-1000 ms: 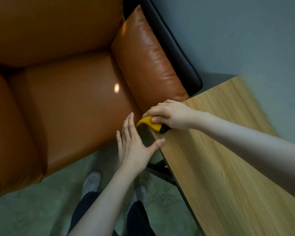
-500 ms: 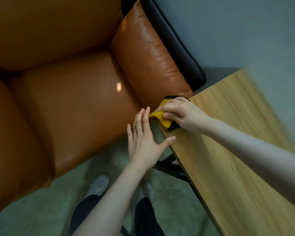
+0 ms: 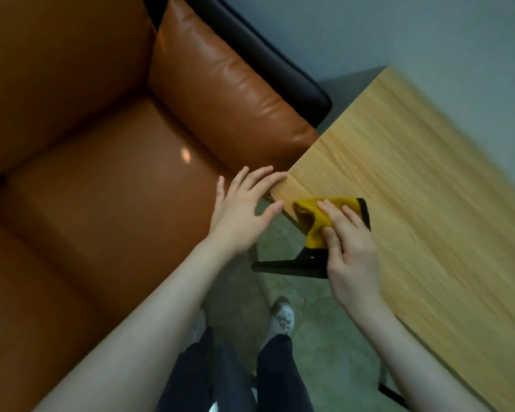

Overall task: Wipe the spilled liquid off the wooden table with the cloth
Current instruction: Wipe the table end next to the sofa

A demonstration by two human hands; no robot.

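Cloth [image 3: 318, 221] lies at the table [image 3: 414, 179] edge, draped partly over it, pinched by the right hand [image 3: 350, 248]. The left hand [image 3: 241, 212] hovers spread, holding nothing. No liquid shows, perhaps from blur; press flat and stroke inward, away from the edge.

You see: two hands [image 3: 244, 209] [image 3: 350, 248], one cloth [image 3: 315, 217], one desk [image 3: 414, 173], one sofa [image 3: 116, 173], two shoes [image 3: 281, 318].
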